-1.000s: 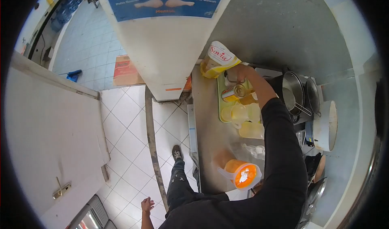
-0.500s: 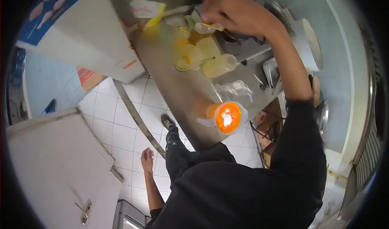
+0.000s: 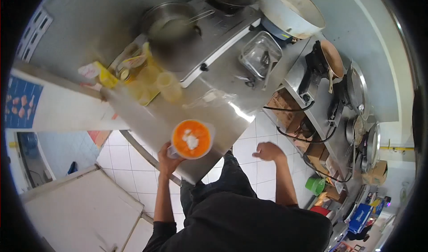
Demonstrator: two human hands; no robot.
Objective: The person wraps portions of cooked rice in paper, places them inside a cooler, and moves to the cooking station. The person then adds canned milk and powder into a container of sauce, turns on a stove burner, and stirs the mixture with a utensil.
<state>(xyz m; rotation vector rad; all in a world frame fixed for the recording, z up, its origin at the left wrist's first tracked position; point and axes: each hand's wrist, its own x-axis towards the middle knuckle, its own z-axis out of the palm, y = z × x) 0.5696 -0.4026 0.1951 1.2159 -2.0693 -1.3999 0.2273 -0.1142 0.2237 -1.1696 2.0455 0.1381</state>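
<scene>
A person's left forearm (image 3: 165,200) extended forward, the left hand (image 3: 170,161) curled in a firm grip, while the right forearm (image 3: 285,185) angled up and inward, its right hand (image 3: 269,152) suspended, loosely bent.

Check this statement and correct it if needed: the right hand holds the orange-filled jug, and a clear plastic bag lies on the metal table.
Wrong hand: the head view shows the left hand holding the orange-filled jug. A clear plastic bag does lie on the metal table.
</scene>
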